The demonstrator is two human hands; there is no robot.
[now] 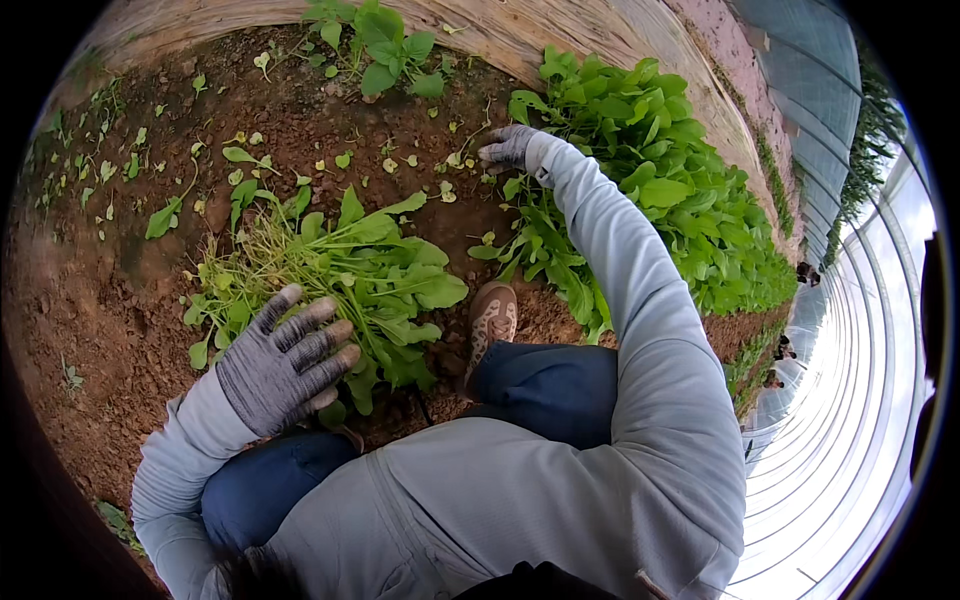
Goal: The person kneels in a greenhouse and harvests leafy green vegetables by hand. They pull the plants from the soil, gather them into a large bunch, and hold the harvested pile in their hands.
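A pile of uprooted leafy green plants (390,277) lies on the brown soil before me, its thin roots and stems towards the left. My left hand (289,364), in a grey knit glove with soiled fingertips, is spread palm down at the near edge of this pile and holds nothing that I can see. My right hand (506,148), gloved alike, reaches out to the left edge of the dense standing greens (660,157), close to the ground. Its fingers are bent near small stems; whether they grip any cannot be told.
Loose yellowed leaves (390,165) and small seedlings dot the soil. A taller broad-leaved plant (390,52) stands at the far edge, by a wrinkled plastic sheet (480,26). My shoe (493,319) is between the pile and the greens. Greenhouse hoops (870,300) curve at the right.
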